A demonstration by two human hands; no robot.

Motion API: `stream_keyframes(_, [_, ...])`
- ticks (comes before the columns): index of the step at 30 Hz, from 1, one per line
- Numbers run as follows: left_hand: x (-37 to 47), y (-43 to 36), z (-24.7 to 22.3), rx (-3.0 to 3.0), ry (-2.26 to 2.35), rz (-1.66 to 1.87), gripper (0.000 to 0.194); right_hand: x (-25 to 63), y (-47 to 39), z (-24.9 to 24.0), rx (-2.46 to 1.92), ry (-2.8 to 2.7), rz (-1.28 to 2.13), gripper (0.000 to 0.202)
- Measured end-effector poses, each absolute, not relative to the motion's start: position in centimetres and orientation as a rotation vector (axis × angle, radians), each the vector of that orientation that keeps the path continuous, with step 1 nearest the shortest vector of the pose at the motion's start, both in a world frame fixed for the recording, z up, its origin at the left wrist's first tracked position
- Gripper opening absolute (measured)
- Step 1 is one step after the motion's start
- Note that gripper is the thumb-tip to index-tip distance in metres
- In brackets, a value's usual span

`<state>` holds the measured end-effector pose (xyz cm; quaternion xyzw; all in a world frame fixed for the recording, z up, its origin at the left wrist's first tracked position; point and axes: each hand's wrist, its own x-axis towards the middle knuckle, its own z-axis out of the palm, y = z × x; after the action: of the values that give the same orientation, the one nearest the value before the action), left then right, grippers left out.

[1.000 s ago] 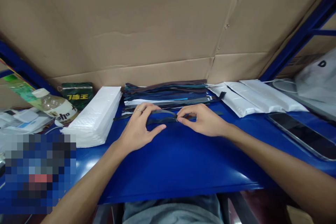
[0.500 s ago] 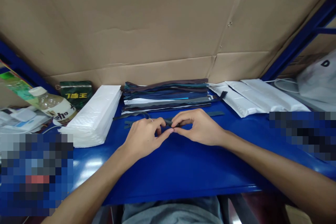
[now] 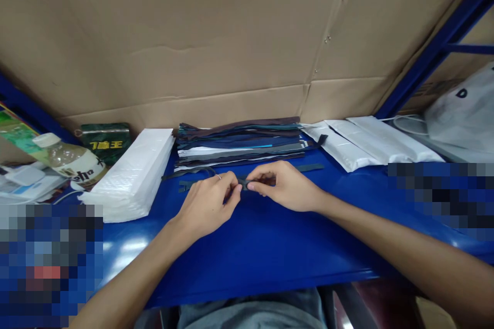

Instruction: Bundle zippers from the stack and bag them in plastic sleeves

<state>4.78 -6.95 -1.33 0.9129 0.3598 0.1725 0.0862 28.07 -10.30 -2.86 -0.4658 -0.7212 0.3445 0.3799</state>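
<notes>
A dark grey zipper (image 3: 311,167) lies lengthwise across the blue table, its ends showing on either side of my hands. My left hand (image 3: 210,200), with a ring on one finger, pinches the zipper near its middle. Close beside it, my right hand (image 3: 285,186) pinches the same zipper between thumb and fingertips. The fingers cover much of the middle stretch, so the slider cannot be made out. Just behind my hands rests a pile of zippers (image 3: 235,136) in brown, navy, teal and grey, with some white among them.
To the left stands a stack of white padded mailers (image 3: 135,164), beside a drink bottle (image 3: 73,159) and a dark green pouch (image 3: 108,139). Filled white packets (image 3: 370,139) lie at the back right. A cardboard wall (image 3: 216,36) closes off the back of the blue table (image 3: 247,247).
My fingertips have drawn slightly apart, and a short piece of the zipper now shows between them. The held section sits flatter and lower. The view has shifted a little.
</notes>
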Motion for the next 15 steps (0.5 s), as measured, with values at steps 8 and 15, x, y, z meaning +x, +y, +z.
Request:
stream_keyframes(8, [2.1, -4.6, 0.6, 2.745, 1.288, 0.588, 0.024, 32.8, -9.5, 0.0, -1.323, -2.103, 0.511, 0.019])
stream_keyframes(15, [-4.5, -0.3, 2.9, 2.65, 1.466, 0.339, 0.027, 45.2, -8.4, 1.7, -1.804, -2.277, 0.367, 0.029])
